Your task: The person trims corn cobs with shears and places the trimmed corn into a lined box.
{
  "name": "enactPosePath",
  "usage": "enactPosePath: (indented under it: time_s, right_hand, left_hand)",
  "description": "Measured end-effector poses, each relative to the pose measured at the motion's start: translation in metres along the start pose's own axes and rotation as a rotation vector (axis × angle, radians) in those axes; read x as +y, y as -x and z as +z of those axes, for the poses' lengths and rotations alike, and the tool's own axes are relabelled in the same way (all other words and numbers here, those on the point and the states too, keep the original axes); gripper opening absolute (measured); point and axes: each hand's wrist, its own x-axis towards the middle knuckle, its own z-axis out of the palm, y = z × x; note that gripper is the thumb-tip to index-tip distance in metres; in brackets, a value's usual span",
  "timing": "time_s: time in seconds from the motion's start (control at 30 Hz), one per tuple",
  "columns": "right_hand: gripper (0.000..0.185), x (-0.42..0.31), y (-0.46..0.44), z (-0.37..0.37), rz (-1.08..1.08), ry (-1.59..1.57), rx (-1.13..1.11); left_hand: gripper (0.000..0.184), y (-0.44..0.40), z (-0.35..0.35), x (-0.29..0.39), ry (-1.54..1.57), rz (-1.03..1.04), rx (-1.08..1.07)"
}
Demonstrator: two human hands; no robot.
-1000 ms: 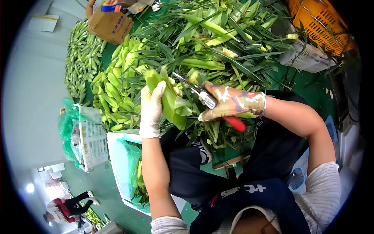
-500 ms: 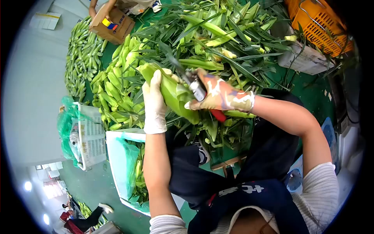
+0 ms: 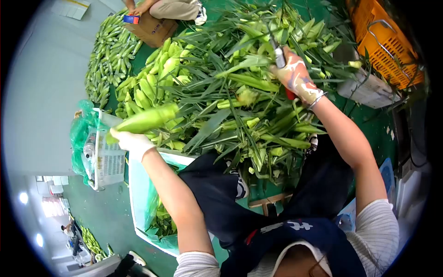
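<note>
My left hand [image 3: 135, 142], in a white glove, is closed on the lower end of a green corn ear [image 3: 148, 118], out to the left above the edge of the white foam box [image 3: 135, 194]. The ear lies nearly level, beside the pile of husked corn ears [image 3: 146, 90]. My right hand [image 3: 295, 76], in a patterned glove, grips red-handled shears [image 3: 280, 57] over the heap of leafy corn [image 3: 217, 83]. The blades point up and away from me; whether they touch a leaf I cannot tell.
Wrapped green vegetables [image 3: 110, 51] lie at the upper left, near a cardboard box [image 3: 152, 28] with another person's hands on it. A white crate [image 3: 110, 161] with green plastic stands left. An orange crate [image 3: 387, 44] and a pale crate [image 3: 367, 87] are at the right.
The corn ear has moved left in my left hand, away from the shears. My right hand has moved up and right with the shears. The view has shifted a little.
</note>
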Motion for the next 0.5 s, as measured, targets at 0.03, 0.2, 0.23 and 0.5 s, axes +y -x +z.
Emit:
enactPosePath:
  time_s: [0.03, 0.2, 0.23, 0.5]
  right_hand:
    - [0.054, -0.009, -0.008, 0.001, 0.100, 0.076, -0.098]
    - [0.054, -0.046, 0.025, 0.011, -0.349, 0.175, 0.124]
    - [0.050, -0.065, 0.040, 0.000, -0.268, 0.041, -0.045]
    - [0.025, -0.067, 0.055, -0.025, 0.098, -0.771, -0.707]
  left_hand:
    - [0.055, 0.001, -0.001, -0.005, -0.051, -0.046, -0.143]
    - [0.040, 0.069, 0.027, -0.041, -0.238, 0.087, -0.784]
    - [0.041, 0.100, 0.032, -0.032, -0.130, 0.089, -1.032]
    - [0.079, 0.153, 0.024, -0.086, -0.252, -0.063, -1.460]
